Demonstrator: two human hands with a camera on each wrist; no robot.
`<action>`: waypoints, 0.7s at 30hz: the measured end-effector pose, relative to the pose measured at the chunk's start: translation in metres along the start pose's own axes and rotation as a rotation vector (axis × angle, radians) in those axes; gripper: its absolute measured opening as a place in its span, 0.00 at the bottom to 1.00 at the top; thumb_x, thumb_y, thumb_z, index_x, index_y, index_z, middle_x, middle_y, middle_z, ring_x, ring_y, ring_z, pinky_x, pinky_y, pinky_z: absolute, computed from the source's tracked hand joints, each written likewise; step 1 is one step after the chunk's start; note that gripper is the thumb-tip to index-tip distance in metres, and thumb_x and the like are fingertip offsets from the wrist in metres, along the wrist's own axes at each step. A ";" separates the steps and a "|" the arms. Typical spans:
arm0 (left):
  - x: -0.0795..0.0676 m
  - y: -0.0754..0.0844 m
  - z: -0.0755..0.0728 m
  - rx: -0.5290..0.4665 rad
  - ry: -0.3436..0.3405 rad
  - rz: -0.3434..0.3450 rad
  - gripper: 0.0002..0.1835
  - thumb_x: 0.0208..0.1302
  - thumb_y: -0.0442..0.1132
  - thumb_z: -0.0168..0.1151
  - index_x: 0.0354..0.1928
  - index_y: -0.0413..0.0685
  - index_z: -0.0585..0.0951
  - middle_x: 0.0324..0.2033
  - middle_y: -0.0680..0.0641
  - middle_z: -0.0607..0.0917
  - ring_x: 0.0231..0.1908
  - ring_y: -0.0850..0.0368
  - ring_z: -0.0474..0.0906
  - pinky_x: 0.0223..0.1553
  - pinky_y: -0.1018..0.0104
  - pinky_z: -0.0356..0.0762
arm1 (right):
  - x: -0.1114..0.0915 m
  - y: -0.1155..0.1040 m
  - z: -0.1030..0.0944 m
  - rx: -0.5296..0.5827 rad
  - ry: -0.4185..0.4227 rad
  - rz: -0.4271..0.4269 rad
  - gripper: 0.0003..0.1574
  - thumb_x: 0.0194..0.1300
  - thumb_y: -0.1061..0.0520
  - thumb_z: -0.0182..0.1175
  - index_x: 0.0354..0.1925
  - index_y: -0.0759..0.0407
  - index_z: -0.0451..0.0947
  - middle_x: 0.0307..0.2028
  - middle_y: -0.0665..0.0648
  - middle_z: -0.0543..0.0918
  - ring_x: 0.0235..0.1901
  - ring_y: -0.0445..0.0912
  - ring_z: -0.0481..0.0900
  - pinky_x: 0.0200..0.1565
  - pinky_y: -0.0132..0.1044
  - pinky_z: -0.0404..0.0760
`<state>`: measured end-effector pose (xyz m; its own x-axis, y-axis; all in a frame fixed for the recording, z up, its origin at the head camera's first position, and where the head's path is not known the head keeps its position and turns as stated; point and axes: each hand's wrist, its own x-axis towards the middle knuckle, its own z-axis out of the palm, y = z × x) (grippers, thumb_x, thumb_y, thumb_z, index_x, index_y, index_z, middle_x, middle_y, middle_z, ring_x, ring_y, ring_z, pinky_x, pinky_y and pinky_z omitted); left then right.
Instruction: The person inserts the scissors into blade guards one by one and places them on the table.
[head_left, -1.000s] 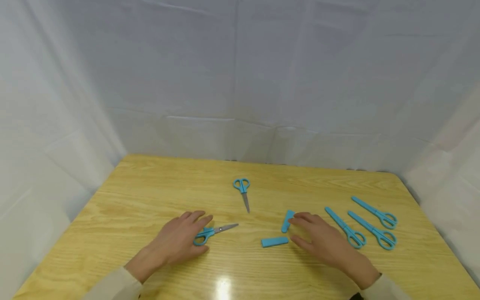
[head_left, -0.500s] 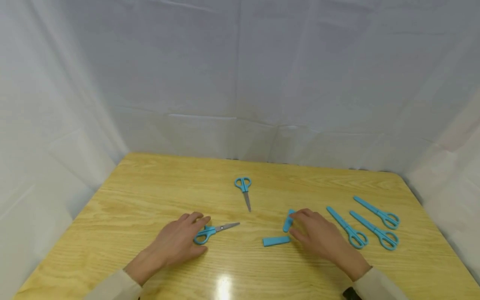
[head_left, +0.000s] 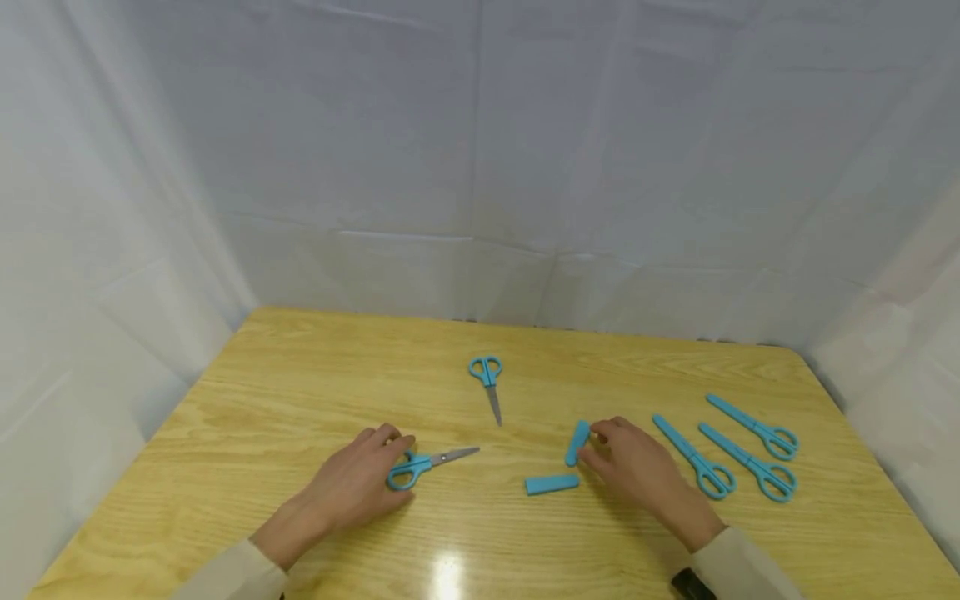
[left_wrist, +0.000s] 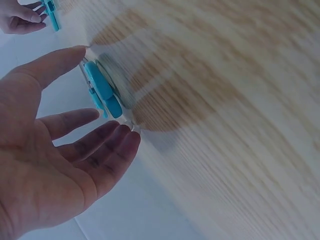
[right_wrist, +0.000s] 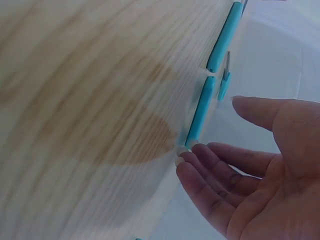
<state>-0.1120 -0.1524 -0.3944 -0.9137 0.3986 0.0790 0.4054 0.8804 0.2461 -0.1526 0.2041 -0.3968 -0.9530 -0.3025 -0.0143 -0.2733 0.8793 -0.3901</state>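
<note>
My left hand [head_left: 363, 479] lies around the handles of a pair of scissors [head_left: 408, 472], whose bare blades point right. In the left wrist view, the fingers and thumb spread on either side of the blue scissors handles [left_wrist: 102, 87], with gaps between. My right hand [head_left: 637, 467] is beside a blue scissors sheath [head_left: 577, 443], fingertips right at its edge. The right wrist view shows fingertips at the end of that sheath [right_wrist: 201, 112] and the thumb held apart. A second blue sheath [head_left: 551, 484] lies just nearer, left of the right thumb.
Another pair of unsheathed scissors [head_left: 488, 387] lies farther back, blades toward me. On the right lie three sheathed pairs: one nearest the right hand [head_left: 693, 457], a middle pair [head_left: 747, 461] and a far pair [head_left: 753, 425]. White sheeting [head_left: 480, 167] walls the wooden table [head_left: 337, 350].
My right hand has shifted slightly left, its fingers and thumb drawing in to the right edge of the upright-lying sheath. The left hand and the scissors stay nearly where they were.
</note>
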 end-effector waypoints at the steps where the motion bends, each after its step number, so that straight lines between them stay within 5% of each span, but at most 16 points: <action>1: 0.000 0.000 0.000 0.000 -0.003 -0.004 0.31 0.50 0.47 0.72 0.55 0.39 0.78 0.45 0.46 0.76 0.44 0.51 0.73 0.42 0.57 0.76 | 0.001 -0.001 0.001 0.001 0.000 0.010 0.28 0.65 0.46 0.61 0.53 0.65 0.77 0.41 0.57 0.80 0.37 0.48 0.79 0.37 0.44 0.79; 8: 0.003 0.002 0.000 -0.034 -0.029 -0.031 0.28 0.51 0.45 0.73 0.53 0.38 0.78 0.43 0.47 0.76 0.41 0.53 0.71 0.40 0.59 0.75 | 0.008 -0.009 0.003 -0.007 -0.013 0.073 0.21 0.63 0.42 0.62 0.29 0.59 0.76 0.21 0.50 0.72 0.17 0.42 0.68 0.20 0.36 0.68; 13: 0.005 0.002 -0.001 -0.051 -0.035 -0.041 0.24 0.53 0.43 0.71 0.49 0.38 0.80 0.42 0.47 0.75 0.39 0.52 0.71 0.38 0.60 0.74 | 0.013 -0.016 0.005 -0.013 -0.035 0.125 0.23 0.62 0.41 0.62 0.26 0.59 0.72 0.19 0.53 0.71 0.15 0.44 0.67 0.17 0.35 0.65; 18: 0.008 0.005 -0.004 -0.078 -0.062 -0.074 0.19 0.52 0.41 0.72 0.43 0.37 0.81 0.39 0.46 0.75 0.37 0.51 0.70 0.36 0.59 0.73 | 0.019 -0.020 0.007 -0.070 -0.072 0.174 0.28 0.62 0.42 0.63 0.37 0.68 0.74 0.26 0.58 0.75 0.18 0.46 0.71 0.19 0.38 0.70; 21: 0.011 0.007 -0.007 -0.094 -0.081 -0.090 0.18 0.51 0.40 0.73 0.40 0.38 0.80 0.36 0.45 0.74 0.34 0.50 0.69 0.34 0.58 0.72 | 0.021 -0.022 0.008 -0.078 -0.066 0.167 0.23 0.63 0.47 0.61 0.34 0.68 0.73 0.25 0.59 0.74 0.19 0.47 0.70 0.20 0.38 0.69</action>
<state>-0.1192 -0.1440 -0.3852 -0.9395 0.3415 -0.0248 0.3136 0.8873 0.3382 -0.1652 0.1760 -0.3956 -0.9760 -0.1713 -0.1344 -0.1238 0.9444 -0.3046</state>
